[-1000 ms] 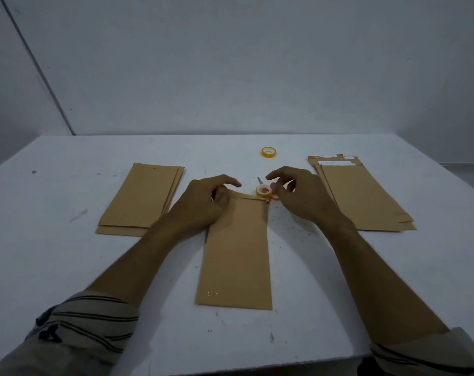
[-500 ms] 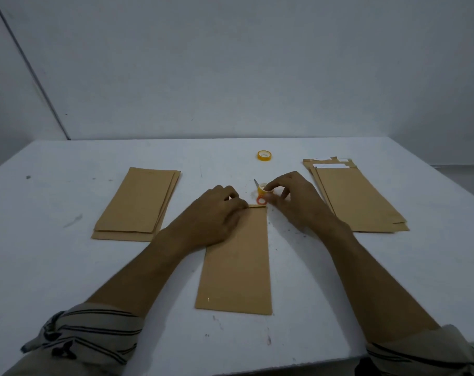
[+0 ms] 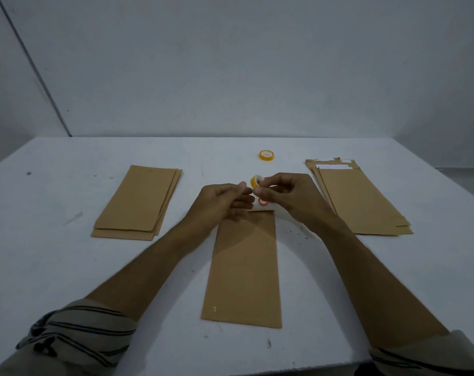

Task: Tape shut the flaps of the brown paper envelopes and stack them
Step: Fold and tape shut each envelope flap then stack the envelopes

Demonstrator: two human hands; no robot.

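Two bare hands meet above the far end of a single brown envelope (image 3: 246,267) that lies flat in the middle of the white desk (image 3: 54,267). The right grip (image 3: 284,198) pinches a small yellow tape roll (image 3: 256,181) between thumb and fingertips and holds it clear of the desk, on edge. The left grip (image 3: 221,203) has its thumb and forefinger drawn together just at the roll's left side; blur hides whether they pinch the tape's loose end or only touch it.

The middle envelope's long axis runs straight away from the person, its short far edge just beneath the hands and its near edge close to the front of the desk. Its flap end is folded flat, so nothing of its inside shows.

Left of it, well apart, lies a stack of closed envelopes (image 3: 138,202), long axis also near to far, with the far ends leaning slightly right. On the right lies another stack (image 3: 363,204), far ends leaning left, with flaps open at the far end and white showing there; I cannot tell if that is a sheet inside or a strip.

A second tape roll (image 3: 267,155) lies flat farther back. A small orange ring (image 3: 263,202) sits on the desk just beyond the middle envelope, under the right grip. Striped sleeves (image 3: 76,335) cover both upper forearms.
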